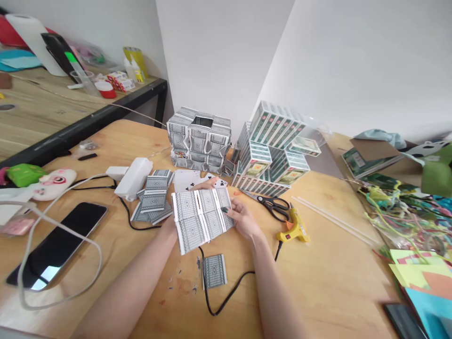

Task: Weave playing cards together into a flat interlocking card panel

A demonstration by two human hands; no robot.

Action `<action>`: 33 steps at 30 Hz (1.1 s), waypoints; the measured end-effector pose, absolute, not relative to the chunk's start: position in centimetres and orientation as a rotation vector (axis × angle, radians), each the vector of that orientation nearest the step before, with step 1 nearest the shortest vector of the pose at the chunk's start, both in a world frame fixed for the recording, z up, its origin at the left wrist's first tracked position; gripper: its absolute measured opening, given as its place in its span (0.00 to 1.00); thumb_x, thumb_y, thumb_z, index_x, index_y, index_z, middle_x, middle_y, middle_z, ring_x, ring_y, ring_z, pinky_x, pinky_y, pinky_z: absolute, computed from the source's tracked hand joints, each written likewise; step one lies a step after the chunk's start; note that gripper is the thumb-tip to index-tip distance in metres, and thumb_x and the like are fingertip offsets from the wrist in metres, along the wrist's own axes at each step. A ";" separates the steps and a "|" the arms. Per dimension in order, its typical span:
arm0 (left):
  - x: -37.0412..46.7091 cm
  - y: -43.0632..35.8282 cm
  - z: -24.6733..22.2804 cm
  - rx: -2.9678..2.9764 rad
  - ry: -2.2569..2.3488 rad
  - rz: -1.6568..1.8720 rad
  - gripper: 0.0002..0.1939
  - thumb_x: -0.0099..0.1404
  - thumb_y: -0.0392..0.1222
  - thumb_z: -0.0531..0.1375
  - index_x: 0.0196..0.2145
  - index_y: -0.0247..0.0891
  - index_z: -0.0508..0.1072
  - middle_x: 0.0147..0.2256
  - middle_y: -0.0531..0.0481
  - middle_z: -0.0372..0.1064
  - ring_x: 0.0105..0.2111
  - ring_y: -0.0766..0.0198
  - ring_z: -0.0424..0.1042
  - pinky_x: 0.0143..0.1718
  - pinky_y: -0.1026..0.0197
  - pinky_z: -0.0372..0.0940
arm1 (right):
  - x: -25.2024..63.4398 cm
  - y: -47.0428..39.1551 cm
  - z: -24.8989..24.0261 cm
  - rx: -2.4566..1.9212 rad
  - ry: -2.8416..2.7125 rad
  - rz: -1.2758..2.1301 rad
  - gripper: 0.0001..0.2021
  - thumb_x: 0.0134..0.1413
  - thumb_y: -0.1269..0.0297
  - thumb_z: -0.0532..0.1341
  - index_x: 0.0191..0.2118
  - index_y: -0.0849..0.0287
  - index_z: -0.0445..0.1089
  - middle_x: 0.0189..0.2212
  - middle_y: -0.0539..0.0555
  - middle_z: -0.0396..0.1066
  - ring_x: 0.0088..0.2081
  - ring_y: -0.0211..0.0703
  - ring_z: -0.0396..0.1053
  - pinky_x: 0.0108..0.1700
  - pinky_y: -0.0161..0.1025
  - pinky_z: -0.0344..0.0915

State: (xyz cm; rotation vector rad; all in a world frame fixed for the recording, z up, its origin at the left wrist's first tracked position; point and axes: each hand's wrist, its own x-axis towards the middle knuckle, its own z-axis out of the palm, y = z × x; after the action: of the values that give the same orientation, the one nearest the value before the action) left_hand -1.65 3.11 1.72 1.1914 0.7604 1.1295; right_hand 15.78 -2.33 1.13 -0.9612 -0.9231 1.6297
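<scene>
A panel of joined playing cards [203, 214], grey-patterned backs up, is held tilted above the table. My right hand [243, 217] grips its right edge, thumb on top. Behind the panel my left hand [206, 184] supports it from the left and below, most of its fingers hidden. Beneath, a single folded card [214, 270] lies on the wood. Left of the panel are several stacked folded cards [153, 200], and a few face-up cards [187, 181] lie just behind. Farther back stands a box-like structure built of cards [201, 139] with an opening on top.
Stacked card boxes [271, 155] stand at the back right, near scissors [273, 205] and a yellow glue gun [295, 226]. Clear glue sticks [335, 220] lie farther right. A phone [60, 242] and white cable occupy the left. A black cord [226, 301] loops across the front.
</scene>
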 end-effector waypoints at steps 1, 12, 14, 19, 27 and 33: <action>-1.7 3.1 1.8 1.134 0.684 1.135 0.17 0.51 0.50 0.61 0.39 0.43 0.73 0.53 0.48 0.64 0.55 0.51 0.61 0.53 0.47 0.58 | 15.8 -2.2 1.0 -0.967 -0.890 1.571 0.18 0.38 0.61 0.68 0.39 0.55 0.68 0.35 0.50 0.74 0.36 0.44 0.71 0.41 0.41 0.66; -3.0 4.6 1.6 0.674 0.972 0.997 0.22 0.56 0.57 0.57 0.39 0.37 0.73 0.34 0.45 0.75 0.39 0.51 0.73 0.40 0.51 0.67 | 16.1 -1.9 0.1 -1.080 -0.800 1.250 0.14 0.45 0.58 0.64 0.39 0.53 0.64 0.38 0.50 0.74 0.38 0.44 0.71 0.41 0.42 0.67; -2.8 4.4 1.5 0.684 1.006 0.976 0.21 0.54 0.55 0.60 0.39 0.37 0.73 0.33 0.46 0.75 0.37 0.53 0.73 0.38 0.54 0.67 | 16.1 -1.9 0.3 -1.092 -0.803 1.249 0.13 0.45 0.57 0.63 0.38 0.55 0.66 0.38 0.51 0.74 0.39 0.45 0.71 0.42 0.42 0.67; -2.3 3.8 1.3 0.798 1.116 0.940 0.22 0.49 0.56 0.63 0.34 0.35 0.73 0.30 0.46 0.75 0.33 0.55 0.74 0.34 0.57 0.67 | 16.2 -2.1 0.4 -1.163 -0.645 1.364 0.15 0.37 0.58 0.68 0.34 0.58 0.71 0.32 0.51 0.76 0.34 0.47 0.73 0.37 0.42 0.69; -1.9 3.5 0.9 0.920 1.156 0.913 0.24 0.48 0.60 0.62 0.32 0.34 0.73 0.26 0.48 0.74 0.33 0.54 0.72 0.34 0.58 0.64 | 15.7 -2.2 0.3 -1.182 -0.570 1.337 0.14 0.37 0.59 0.69 0.33 0.61 0.74 0.33 0.54 0.77 0.35 0.48 0.74 0.38 0.44 0.70; -1.9 3.4 0.3 1.056 1.184 0.931 0.24 0.51 0.60 0.59 0.32 0.35 0.72 0.27 0.51 0.72 0.34 0.57 0.70 0.34 0.61 0.62 | 15.7 -2.3 0.5 -1.188 -0.575 1.358 0.13 0.37 0.61 0.68 0.32 0.61 0.74 0.33 0.54 0.77 0.32 0.47 0.74 0.37 0.42 0.70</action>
State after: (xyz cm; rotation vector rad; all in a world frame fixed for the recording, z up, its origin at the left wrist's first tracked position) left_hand -1.89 3.44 0.27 1.0559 1.1843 0.9311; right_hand 15.73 -2.33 0.51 -1.1880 -0.5751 1.3582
